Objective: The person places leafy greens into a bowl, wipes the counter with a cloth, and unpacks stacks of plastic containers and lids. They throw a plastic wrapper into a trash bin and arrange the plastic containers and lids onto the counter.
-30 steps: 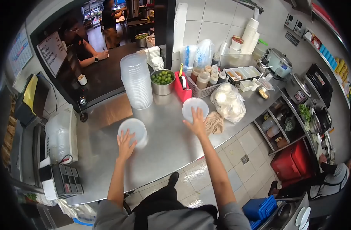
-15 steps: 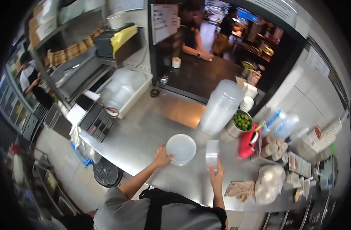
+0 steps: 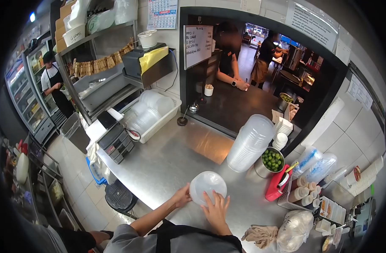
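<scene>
One round, translucent white plastic container (image 3: 208, 185) is held low over, or rested upon, the brushed stainless-steel worktop (image 3: 163, 164); which of the two cannot be told. Its pale, smooth face is turned upward and framed by a thin circular rim, and its lower right part is covered by fingers.

The bare left hand (image 3: 182, 196) is brought in from the left with the forearm slanted, and is set against the container's left edge. The bare right hand (image 3: 217, 208) is reached forward from below, its back turned up and its wrist bent slightly.

The left fingers are curled at the rim — their tips are partly hidden, so whether they are clamped on it cannot be told. The right fingers are spread well apart, and their tips are laid across the container's face.

Beyond the right fingers, a tall stack of clear plastic tubs (image 3: 252, 143) is seen, with a silver metal pot (image 3: 261, 170) of green round fruits placed just beside it. To the right of the same fingers, a red plastic tape dispenser (image 3: 275, 188) is stood; nearer the wrist, a crumpled beige cloth (image 3: 260, 235) is laid out. Far beyond the left fingers, a white plastic basket (image 3: 161, 125) is filled with clear plasticware.
</scene>
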A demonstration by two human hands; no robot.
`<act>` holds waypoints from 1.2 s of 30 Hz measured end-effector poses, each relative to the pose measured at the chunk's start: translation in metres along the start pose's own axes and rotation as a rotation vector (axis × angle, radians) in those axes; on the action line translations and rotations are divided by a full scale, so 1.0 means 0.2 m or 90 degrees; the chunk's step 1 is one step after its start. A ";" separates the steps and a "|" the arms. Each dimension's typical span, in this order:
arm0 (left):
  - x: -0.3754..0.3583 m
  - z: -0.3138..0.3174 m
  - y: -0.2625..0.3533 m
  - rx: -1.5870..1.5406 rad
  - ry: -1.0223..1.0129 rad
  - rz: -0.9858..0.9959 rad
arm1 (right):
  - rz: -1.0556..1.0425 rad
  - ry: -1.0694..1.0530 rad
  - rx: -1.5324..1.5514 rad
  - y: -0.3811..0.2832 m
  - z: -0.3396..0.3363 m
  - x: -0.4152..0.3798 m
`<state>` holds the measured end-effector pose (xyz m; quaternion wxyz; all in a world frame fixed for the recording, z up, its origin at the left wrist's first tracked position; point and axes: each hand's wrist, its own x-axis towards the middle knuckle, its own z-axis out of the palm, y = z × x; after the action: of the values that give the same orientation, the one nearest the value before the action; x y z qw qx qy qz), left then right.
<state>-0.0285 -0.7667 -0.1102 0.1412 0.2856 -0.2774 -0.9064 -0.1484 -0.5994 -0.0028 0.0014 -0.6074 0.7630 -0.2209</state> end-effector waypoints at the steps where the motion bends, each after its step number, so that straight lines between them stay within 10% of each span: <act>1: 0.01 -0.05 0.01 0.012 -0.003 -0.003 | -0.011 -0.004 0.002 0.00 0.02 0.04; 16: 0.00 -0.08 1.15 0.207 -0.203 -0.155 | 0.037 0.153 0.079 -0.35 0.28 0.87; 19: -0.07 0.00 1.65 0.631 -0.238 -0.055 | 0.055 0.275 0.275 -0.38 0.19 1.06; 21: 0.10 -0.13 1.98 0.863 -0.163 0.351 | 0.181 0.280 0.583 -0.31 0.30 1.13; 23: 0.45 -0.45 2.29 1.089 0.223 0.516 | 0.286 0.275 0.803 -0.34 0.29 1.21; 25: 0.59 -0.58 2.48 1.177 0.453 0.402 | 0.264 0.277 0.810 -0.39 0.28 1.36; 32: 0.76 -0.52 2.53 1.304 0.370 0.066 | 0.181 0.349 0.403 -0.59 0.31 2.21; 36: 0.93 -0.69 2.61 1.253 0.332 0.217 | 0.252 0.276 0.276 -0.68 0.40 2.58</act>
<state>-0.0426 -1.3233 0.0183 0.0272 0.4195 -0.8939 -0.1556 -0.1363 -1.1266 0.1091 0.0113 -0.3724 0.7841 -0.4964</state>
